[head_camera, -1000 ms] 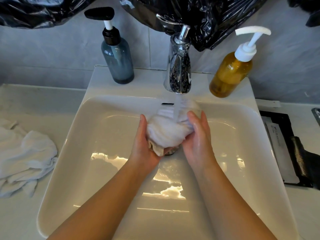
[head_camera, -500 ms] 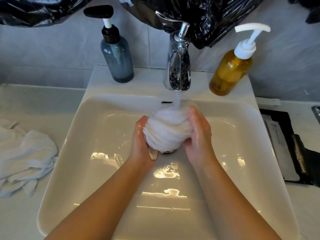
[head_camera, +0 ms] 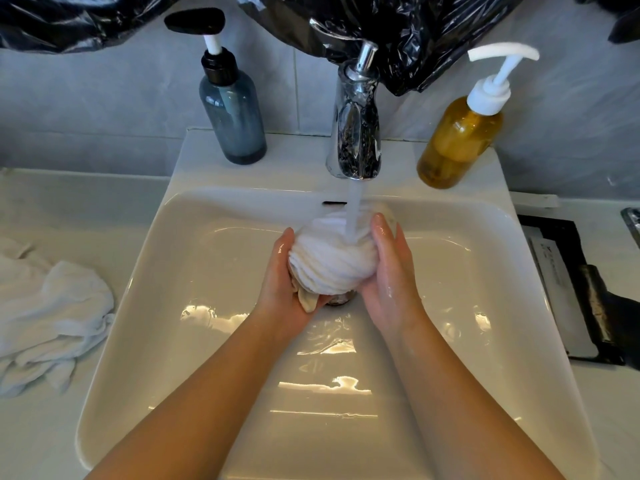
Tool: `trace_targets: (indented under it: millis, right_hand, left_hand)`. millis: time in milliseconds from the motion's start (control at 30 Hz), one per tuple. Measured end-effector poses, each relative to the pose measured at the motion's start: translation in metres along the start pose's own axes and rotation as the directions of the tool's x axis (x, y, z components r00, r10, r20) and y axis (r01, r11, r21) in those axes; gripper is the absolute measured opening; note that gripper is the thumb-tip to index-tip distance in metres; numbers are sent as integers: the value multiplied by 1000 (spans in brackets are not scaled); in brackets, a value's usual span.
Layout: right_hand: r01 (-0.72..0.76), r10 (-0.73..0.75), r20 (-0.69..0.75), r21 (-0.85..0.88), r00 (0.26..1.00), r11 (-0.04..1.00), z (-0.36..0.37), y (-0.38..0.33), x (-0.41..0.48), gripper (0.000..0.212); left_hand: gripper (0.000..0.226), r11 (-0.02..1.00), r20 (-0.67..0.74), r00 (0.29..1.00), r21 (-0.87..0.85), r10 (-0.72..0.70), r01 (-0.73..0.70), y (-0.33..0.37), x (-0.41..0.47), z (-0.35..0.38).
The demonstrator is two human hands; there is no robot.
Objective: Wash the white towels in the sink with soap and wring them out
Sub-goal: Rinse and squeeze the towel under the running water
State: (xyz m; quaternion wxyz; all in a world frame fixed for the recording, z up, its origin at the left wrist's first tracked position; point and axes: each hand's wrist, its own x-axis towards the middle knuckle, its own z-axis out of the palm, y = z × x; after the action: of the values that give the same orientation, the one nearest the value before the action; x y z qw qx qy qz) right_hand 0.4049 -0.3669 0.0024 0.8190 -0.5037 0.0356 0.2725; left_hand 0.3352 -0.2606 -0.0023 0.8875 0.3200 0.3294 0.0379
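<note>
A balled-up wet white towel (head_camera: 332,261) sits between my two hands over the drain of the white sink (head_camera: 180,306). Water runs from the chrome tap (head_camera: 356,133) straight onto the top of the towel. My left hand (head_camera: 284,282) cups the towel's left side and underside, with a corner of cloth poking out under its palm. My right hand (head_camera: 388,271) presses against the towel's right side with its fingers curved round it. Several more white towels (head_camera: 52,317) lie crumpled on the counter at the left.
A blue-grey pump bottle (head_camera: 232,105) stands at the sink's back left and an amber pump bottle (head_camera: 460,133) at its back right. Black plastic sheeting (head_camera: 398,26) hangs above the tap. A black tray (head_camera: 575,289) with flat items lies on the counter at the right.
The hands have turned and squeezed the towel under the water into a tighter ball. The left hand has shifted lower under it.
</note>
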Motion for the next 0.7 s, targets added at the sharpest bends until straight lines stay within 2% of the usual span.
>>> trace_targets:
  millis: [100,333,433,567,700]
  right_hand:
    - [26,-26,-6,0,1000,1000,-1,0,1,43]
    - [45,-46,-9,-34,999,998,-3,-1,-1,43]
    - [62,-62,12,-58,998,996,-4,-2,0,50]
    - [4,-5,50,17,999,1000,-4,1,3,59]
    - [-64,56,87,92,995,994,-4,2,5,64]
  left_hand:
    - [68,1000,24,1000,5,-19,19,-1,2,-1]
    - [59,998,23,998,34,-60,59,3,3,-2]
    - [61,995,14,1000,97,-1,-1,1,7,-3]
    - [61,989,47,996,129,72,-77,-2,4,0]
    - [57,989,-21,995,118,97,-94,-3,7,-7]
